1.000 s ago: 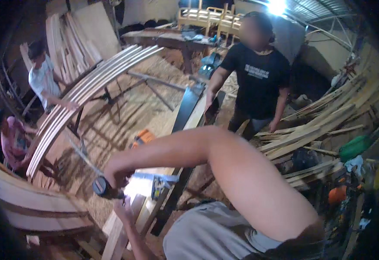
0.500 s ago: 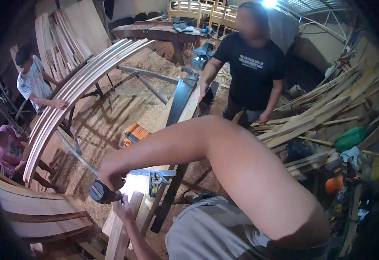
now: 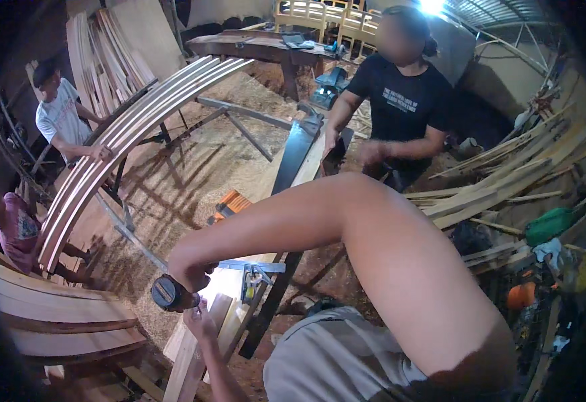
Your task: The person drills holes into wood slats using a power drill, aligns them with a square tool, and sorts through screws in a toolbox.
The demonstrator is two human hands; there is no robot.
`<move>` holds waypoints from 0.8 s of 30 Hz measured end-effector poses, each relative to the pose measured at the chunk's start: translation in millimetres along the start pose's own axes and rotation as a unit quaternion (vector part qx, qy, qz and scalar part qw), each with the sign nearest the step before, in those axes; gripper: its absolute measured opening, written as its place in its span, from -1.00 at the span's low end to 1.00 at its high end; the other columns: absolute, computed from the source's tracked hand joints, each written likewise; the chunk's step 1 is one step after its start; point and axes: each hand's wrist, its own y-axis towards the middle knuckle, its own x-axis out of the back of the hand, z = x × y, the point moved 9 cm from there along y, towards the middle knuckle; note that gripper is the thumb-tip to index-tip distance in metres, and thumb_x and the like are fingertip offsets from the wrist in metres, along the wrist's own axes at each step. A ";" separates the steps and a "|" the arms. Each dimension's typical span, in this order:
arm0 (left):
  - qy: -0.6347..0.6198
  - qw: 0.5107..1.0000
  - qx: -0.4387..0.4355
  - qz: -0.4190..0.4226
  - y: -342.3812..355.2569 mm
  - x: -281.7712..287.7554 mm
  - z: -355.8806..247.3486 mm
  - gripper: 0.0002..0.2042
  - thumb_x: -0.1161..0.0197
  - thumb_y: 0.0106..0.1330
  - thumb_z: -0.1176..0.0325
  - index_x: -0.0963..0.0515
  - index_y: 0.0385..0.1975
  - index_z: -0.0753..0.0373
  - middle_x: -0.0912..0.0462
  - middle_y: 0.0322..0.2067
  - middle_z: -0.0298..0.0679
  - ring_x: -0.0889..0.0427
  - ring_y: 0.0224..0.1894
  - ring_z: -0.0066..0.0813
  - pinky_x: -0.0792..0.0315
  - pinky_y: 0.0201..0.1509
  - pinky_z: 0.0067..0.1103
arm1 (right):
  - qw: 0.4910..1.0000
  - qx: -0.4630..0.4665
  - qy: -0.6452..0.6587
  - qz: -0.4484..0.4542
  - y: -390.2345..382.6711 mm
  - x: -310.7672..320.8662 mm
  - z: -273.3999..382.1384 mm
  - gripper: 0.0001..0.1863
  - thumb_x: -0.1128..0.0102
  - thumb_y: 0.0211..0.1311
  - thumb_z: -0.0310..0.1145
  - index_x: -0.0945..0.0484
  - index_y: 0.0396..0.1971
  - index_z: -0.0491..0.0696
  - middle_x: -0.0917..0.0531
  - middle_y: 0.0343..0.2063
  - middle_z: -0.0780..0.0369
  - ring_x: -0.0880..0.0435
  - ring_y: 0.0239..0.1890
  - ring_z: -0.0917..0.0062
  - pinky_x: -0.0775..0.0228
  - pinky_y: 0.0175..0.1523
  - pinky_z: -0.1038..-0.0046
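Note:
My right hand (image 3: 189, 268) grips a dark power drill (image 3: 169, 293), my arm bent across the view. Just below the drill's tip, my left hand (image 3: 200, 323) has its fingers pinched around something too small to make out. Pale boards (image 3: 185, 372) lie under both hands. Beside them, a metal square (image 3: 256, 266) and a small tool with yellow on it rest on the lit wood. A handsaw (image 3: 291, 149) lies farther up on a long board, with an orange tool case (image 3: 231, 202) to its left.
A co-worker (image 3: 400, 100) in black stands across from me. Two others (image 3: 65, 117) at left hold curved laminated strips (image 3: 132, 134). Stacked curved panels (image 3: 65, 315) fill the lower left, loose strips (image 3: 500, 187) the right. A workbench (image 3: 252, 45) stands behind; shavings cover the floor.
The co-worker in black has lifted a hand from beside the hip toward the middle, now blurred. My hands keep their pose at the drill; the whole view has shifted slightly.

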 end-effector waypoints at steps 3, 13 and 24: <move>0.187 0.980 -0.008 0.067 4.2 -21.9 -25.7 -0.82 -0.16 0.36 0.46 -0.57 -0.12 0.39 -0.65 -0.29 -0.22 -0.61 -0.23 -0.46 -0.48 -0.07 -0.53 | 0.999 -0.042 -0.017 0.012 17.0 -5.2 -18.9 -0.93 -0.23 -0.08 -0.40 -0.57 -0.57 -0.07 -0.57 -0.62 0.18 -0.51 -0.59 0.42 -0.38 -0.48 0.35; 0.103 0.994 -0.030 0.006 3.3 -6.8 -35.4 -0.81 -0.30 0.17 0.56 -0.66 -0.20 0.30 -0.65 -0.19 -0.18 -0.58 -0.05 -0.39 -0.42 0.01 -0.52 | 0.996 -0.089 0.004 0.011 -0.7 -0.3 -10.0 -0.90 -0.05 0.03 -0.42 -0.49 -0.62 -0.06 -0.46 -0.75 0.26 -0.39 -0.76 0.54 -0.22 -0.70 0.43; 0.000 0.994 0.106 -0.022 -10.4 0.4 -19.6 -0.91 -0.29 0.17 0.59 -0.66 -0.35 0.33 -0.66 -0.32 -0.29 -0.60 -0.20 -0.49 -0.45 -0.07 -0.55 | 0.994 -0.071 -0.084 0.007 16.7 -3.6 -4.7 -0.78 -0.04 -0.22 -0.58 -0.54 -0.44 -0.16 -0.52 -0.76 0.18 -0.51 -0.75 0.46 -0.28 -0.70 0.38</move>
